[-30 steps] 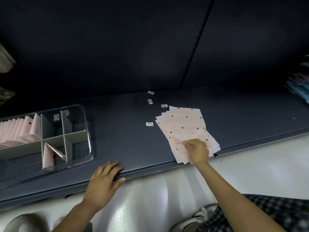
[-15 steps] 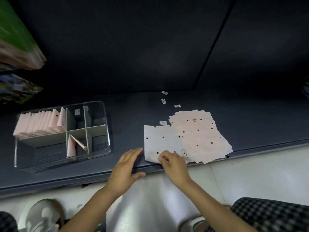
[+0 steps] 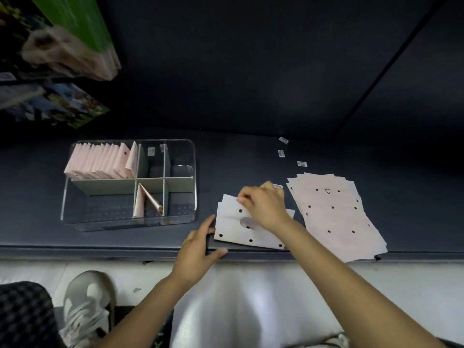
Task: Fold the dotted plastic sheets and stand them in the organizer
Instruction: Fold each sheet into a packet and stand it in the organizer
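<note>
Clear organizer [image 3: 75, 197]: left on the counter [image 3: 251, 159], 1 full row of folded sheets [image 3: 100, 159] standing in its back-left compartment, 1 more folded piece [image 3: 145, 199] leaning loose in a front middle cell. Risk: that leaner probably topples if you bump it when loading.

Your left hand [image 3: 195, 249]: fingers spread, flat at the counter's front lip, touching the sheet's left edge, gripping nothing.

Dotted sheet [image 3: 241, 232]: partly folded, near the lip. Risk: slick plastic likely springs open or slides off the edge if your pinch loosens.

Your right hand [image 3: 263, 207]: fingers pinched on the sheet's folded-over top edge.

Unfolded stack [image 3: 334, 212]: fanned, just right of your forearm, overhanging the lip; a sleeve-less arm sweep could scatter it.

3 small labels [image 3: 283, 153]: behind, clear of the path.
</note>
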Demonstrator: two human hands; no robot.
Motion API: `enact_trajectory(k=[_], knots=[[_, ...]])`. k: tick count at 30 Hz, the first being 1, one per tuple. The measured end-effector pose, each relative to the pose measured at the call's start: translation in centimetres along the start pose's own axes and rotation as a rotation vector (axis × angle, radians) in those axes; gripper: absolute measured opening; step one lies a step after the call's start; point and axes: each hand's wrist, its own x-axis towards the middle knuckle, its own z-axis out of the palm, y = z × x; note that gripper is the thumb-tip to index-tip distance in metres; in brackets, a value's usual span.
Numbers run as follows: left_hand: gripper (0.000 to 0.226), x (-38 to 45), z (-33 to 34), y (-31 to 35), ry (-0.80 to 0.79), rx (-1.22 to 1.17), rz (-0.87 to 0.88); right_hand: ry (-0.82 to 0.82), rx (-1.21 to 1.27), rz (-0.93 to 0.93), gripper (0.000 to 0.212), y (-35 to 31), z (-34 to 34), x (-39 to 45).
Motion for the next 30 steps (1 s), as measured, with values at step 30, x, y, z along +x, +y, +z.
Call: enact_trajectory(k=[30], knots=[[0.074, 0.0, 1.1, -0.5, -0.282, 0.945, 0.337, 0.044, -0.409, -0.263, 0.054, 7.7, 7.8, -11.1]])
